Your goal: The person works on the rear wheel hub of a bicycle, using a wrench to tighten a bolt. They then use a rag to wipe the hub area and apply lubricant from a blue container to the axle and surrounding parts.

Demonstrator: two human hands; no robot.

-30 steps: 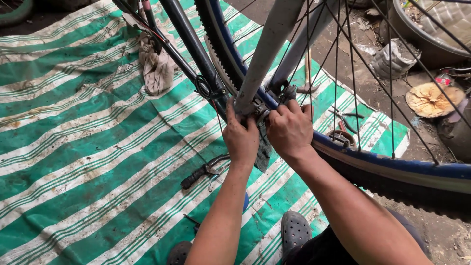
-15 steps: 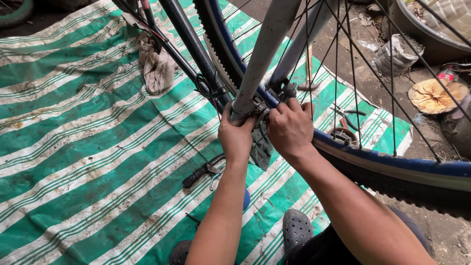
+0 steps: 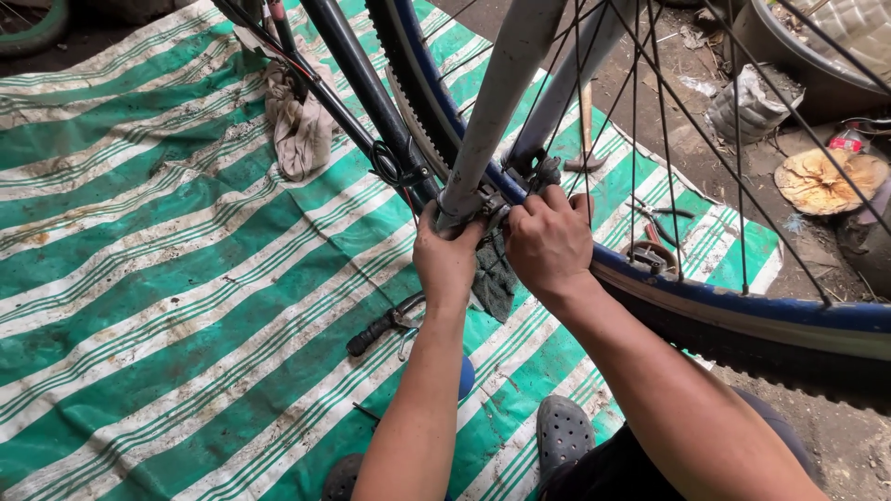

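fingers: left hand (image 3: 447,258) curled tight round the base of the grey fork leg (image 3: 497,102); right hand (image 3: 548,243) pinched on the brake caliper (image 3: 520,186) at the blue rim (image 3: 742,301).
left of hands: dirty rag (image 3: 299,125) on the green striped tarp (image 3: 139,278).
below: black-handled tool (image 3: 380,327) on the tarp.
technique: brace the fork steady, work the caliper with small fingertip turns, probably a bolt, hidden.
axis: fork leg runs long from upper right down-left, lower end at the hands.
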